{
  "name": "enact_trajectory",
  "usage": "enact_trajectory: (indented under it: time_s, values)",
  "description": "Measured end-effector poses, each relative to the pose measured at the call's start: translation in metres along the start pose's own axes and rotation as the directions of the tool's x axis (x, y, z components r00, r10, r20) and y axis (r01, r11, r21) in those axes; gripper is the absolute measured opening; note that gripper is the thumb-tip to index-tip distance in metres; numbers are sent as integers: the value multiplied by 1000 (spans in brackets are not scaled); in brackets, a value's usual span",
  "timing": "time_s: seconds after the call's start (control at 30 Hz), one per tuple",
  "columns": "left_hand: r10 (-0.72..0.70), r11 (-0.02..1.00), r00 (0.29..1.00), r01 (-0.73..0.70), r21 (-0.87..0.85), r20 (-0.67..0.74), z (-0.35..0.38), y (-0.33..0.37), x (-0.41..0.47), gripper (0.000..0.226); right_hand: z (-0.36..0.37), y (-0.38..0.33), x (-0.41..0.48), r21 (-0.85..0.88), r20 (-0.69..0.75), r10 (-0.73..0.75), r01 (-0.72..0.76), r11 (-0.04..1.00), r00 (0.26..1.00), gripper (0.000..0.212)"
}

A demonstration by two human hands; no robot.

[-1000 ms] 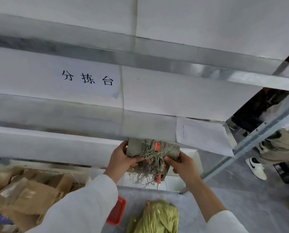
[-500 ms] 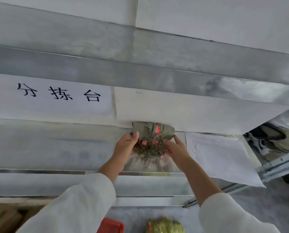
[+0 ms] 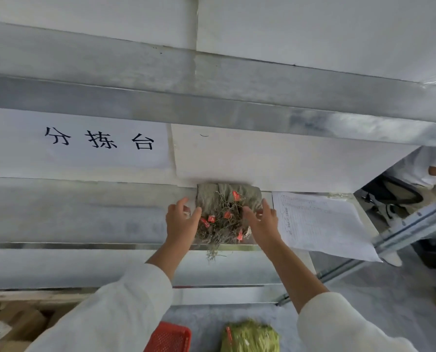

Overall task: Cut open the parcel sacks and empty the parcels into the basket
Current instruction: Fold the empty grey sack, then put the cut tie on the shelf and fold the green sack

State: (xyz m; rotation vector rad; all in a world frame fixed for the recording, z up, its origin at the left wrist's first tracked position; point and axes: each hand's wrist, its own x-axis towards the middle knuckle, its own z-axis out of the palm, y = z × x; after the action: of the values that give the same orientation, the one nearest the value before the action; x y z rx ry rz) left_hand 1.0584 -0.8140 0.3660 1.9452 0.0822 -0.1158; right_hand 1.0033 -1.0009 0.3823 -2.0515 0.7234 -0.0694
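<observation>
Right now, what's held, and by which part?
The folded grey-green woven sack with red tags, left hand at its left edge, right hand at its right edge; grip unclear.

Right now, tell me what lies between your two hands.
In the head view, the folded, frayed grey sack bundle lies on the metal shelf between the left hand and the right hand; both hands touch its sides.

White paper sign [image 3: 85, 141] on metal shelf front: "分拣台". Printed sheet [image 3: 318, 219] at right: text illegible.
</observation>
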Motion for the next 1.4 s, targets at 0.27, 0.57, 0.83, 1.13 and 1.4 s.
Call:
enact_trajectory:
  time_s: [0.27,0.57,0.83,1.13,1.4]
  values:
    - [85,987,984,-105,118,159,-2,11,-106,47,-10,2,-95,-106,213,-203,229,968,956,67]
    - [138,972,982,-159,171,129,-15,21,-192,46,-59,31,-173,-52,208,-234,249,967,950,56]
    - [202,952,966,-232,201,160,15,14,-360,45,-113,117,-296,-82,275,-265,297,951,924,58]
    - [50,945,983,-103,309,175,33,-65,-544,46,-156,266,-428,-169,346,-150,219,961,926,56]
    - [-22,925,934,-116,361,356,69,-146,-623,48,-155,387,-498,-298,374,26,93,950,927,52]
